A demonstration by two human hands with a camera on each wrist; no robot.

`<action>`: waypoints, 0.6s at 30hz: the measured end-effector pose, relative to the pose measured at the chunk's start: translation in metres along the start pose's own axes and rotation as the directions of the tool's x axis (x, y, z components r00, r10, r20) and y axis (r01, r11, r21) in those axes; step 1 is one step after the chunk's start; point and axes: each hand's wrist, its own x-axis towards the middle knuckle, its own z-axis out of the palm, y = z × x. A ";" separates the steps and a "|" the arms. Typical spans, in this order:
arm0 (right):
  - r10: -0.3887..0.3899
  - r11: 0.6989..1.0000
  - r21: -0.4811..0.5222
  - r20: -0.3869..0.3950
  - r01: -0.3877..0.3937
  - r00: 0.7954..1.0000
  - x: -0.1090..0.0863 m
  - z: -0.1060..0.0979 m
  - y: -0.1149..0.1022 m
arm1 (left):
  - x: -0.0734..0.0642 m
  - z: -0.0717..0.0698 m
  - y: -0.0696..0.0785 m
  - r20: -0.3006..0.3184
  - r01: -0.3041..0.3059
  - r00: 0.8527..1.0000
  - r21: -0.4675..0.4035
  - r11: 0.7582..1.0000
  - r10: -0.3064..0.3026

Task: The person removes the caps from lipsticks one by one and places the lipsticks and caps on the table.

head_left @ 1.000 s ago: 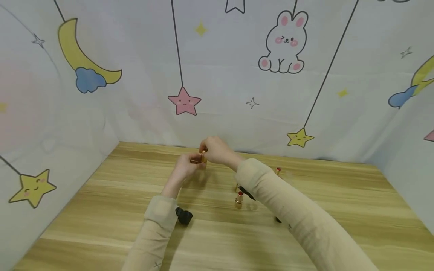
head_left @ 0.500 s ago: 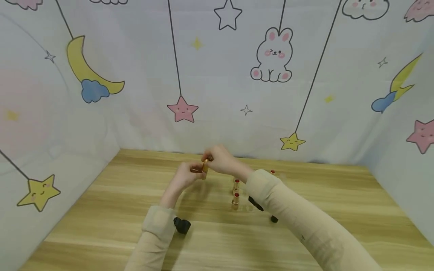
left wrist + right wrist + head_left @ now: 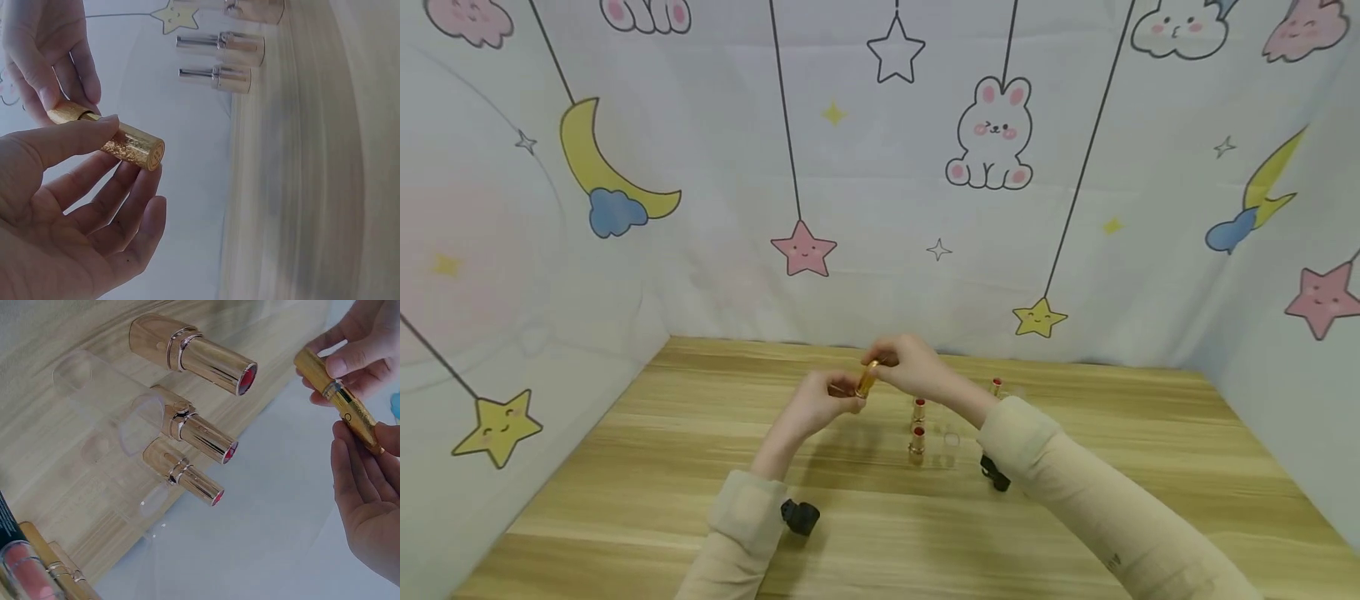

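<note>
Both hands are on one gold lipstick tube (image 3: 868,379), raised above the table and slanted. My left hand (image 3: 820,404) pinches its flat-ended, embossed part between thumb and fingers; in the left wrist view that patterned lipstick tube (image 3: 132,145) shows its round end. My right hand (image 3: 913,367) pinches the opposite end with its fingertips. A seam shows along the tube in the right wrist view. To the right of the hands stand three uncapped lipsticks with red tips: a near lipstick (image 3: 917,448), one behind it (image 3: 919,410), and a far lipstick (image 3: 996,387).
Clear plastic pieces (image 3: 140,425) stand beside the lipsticks. A dark-capped pink gloss tube (image 3: 28,569) and gold tubes (image 3: 53,565) are at the right wrist view's lower left. Patterned cloth (image 3: 737,275) walls in the wooden table (image 3: 662,467).
Both hands have shifted rightward with the lipstick tube, and more of it now shows between them. The head view has tilted upward slightly. The standing lipsticks stay in place.
</note>
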 end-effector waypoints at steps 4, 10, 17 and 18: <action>-0.004 0.998 0.065 -0.010 0.005 1.000 -0.010 -0.006 0.002 | -0.005 0.001 0.005 0.003 -0.035 0.999 0.019 0.999 0.035; -0.020 0.993 0.113 -0.044 0.025 0.999 -0.030 -0.016 0.003 | -0.013 0.004 0.011 0.029 -0.064 0.998 0.039 0.997 0.063; -0.016 0.997 0.075 -0.096 0.024 0.995 -0.059 -0.026 0.006 | -0.019 0.007 0.017 0.088 -0.117 0.990 0.045 0.992 0.113; -0.016 0.998 0.063 -0.105 0.023 0.994 -0.063 -0.026 0.007 | -0.019 0.008 0.018 0.094 -0.122 0.989 0.044 0.992 0.117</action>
